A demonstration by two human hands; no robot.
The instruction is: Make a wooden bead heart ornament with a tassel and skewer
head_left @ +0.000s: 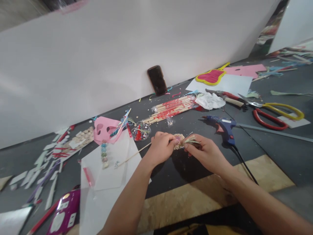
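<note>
My left hand [162, 147] is closed on a small beige, bumpy-textured piece [179, 138] with a bit of pink on it. A thin wooden stick [134, 154] runs out to the left from that hand; whether it joins the piece is hidden by my fingers. In my right hand [206, 151], thumb and fingers pinch a pale green tassel [192, 141] against the right side of the beige piece. The two hands almost meet above the dark tabletop. Nearest on the right lies a blue glue gun [226, 128].
Red-wrapped chopsticks [171, 109], a phone [157, 80] and white tissue [210, 101] are behind my hands. Large scissors [271, 112] and pliers [228, 96] lie right. White paper [93, 202], a pink mask [106, 130], a purple packet [65, 212] and scattered sticks are left.
</note>
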